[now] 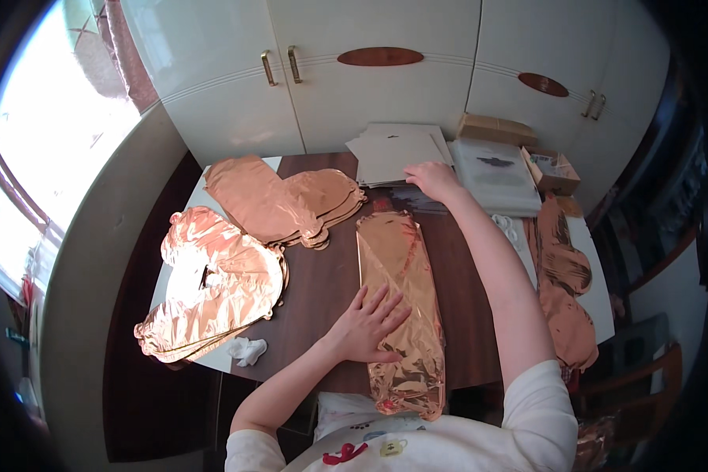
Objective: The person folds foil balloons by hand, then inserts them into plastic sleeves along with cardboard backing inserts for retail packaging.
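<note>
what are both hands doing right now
Left hand: open, flat on the folded rose-gold foil balloon.
Right hand: open, resting on the stack of grey card sheets, gripping nothing.

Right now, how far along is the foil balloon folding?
Looks done: one folded rose-gold foil balloon lies lengthwise mid-table. In hand: the left hand presses flat on it, while the right hand reaches to the stack of grey card sheets. Left: unfolded foil balloon piles at the left and back, plus more at the right edge.
</note>
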